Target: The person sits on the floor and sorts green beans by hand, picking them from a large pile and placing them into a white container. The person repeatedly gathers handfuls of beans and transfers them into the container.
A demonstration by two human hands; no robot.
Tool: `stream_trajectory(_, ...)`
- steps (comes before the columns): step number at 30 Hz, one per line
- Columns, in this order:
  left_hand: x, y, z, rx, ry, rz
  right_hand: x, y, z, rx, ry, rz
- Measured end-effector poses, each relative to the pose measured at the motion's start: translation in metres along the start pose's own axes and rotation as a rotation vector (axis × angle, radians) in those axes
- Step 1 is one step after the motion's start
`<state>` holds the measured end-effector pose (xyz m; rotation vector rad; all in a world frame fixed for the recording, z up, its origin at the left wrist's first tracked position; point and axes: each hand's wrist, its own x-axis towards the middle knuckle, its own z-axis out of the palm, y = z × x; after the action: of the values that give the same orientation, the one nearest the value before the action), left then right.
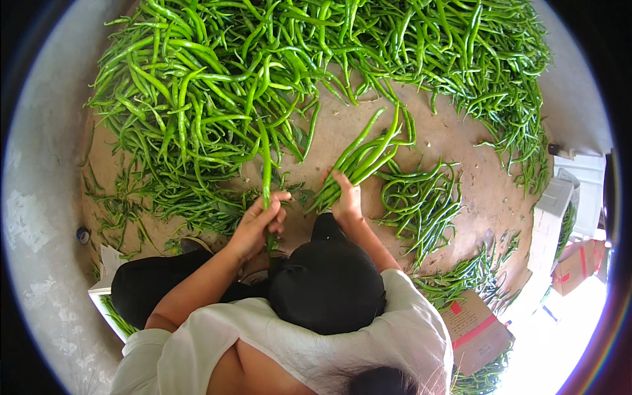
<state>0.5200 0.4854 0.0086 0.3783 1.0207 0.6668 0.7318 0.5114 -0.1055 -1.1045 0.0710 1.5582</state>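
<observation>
My left hand (pixel 260 223) grips one long green chili pepper (pixel 266 163) near its lower end, so that it stands almost upright. In my right hand (pixel 347 200) is a bunch of long green peppers (pixel 363 158), their tips fanned out away from me. The palm and bunch hide some of the right fingers. A big heap of green peppers (pixel 212 79) lies just beyond both hands. To the right of my right hand is a smaller pile of peppers (pixel 419 202) on the brown floor (pixel 444 138).
A cardboard box (pixel 474 331) with pink tape stands at the lower right, beside more peppers (pixel 464 281). Farther right are a white box (pixel 548 212) and another taped carton (pixel 575 266). A grey wall (pixel 44 163) bounds the left, with an open white box (pixel 106 276) near my left knee.
</observation>
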Motion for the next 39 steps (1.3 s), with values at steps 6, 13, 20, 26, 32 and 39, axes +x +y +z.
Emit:
stream_trajectory(6,0.029,0.018,0.013,0.458,0.227,0.348,-0.041,-0.025,0.034,-0.607,-0.537,-0.061)
stream_trajectory(13,0.05,0.004,0.037,0.537,0.335,0.465,-0.044,-0.026,0.073,-1.328,-0.708,-0.442)
stream_trajectory(20,0.043,0.062,0.029,0.199,0.439,0.456,-0.013,-0.101,0.107,-1.3,-1.103,-0.274)
stream_trajectory(26,-0.013,0.113,0.016,0.0,0.247,0.257,0.232,-0.145,0.007,-1.777,0.278,-0.843)
stream_trajectory(32,-0.061,0.157,-0.022,0.061,0.378,0.283,0.265,-0.144,0.046,-2.239,0.26,-0.5)
stream_trajectory(39,-0.081,0.193,-0.064,0.003,0.525,0.42,0.274,-0.139,0.024,-2.363,0.102,-0.528)
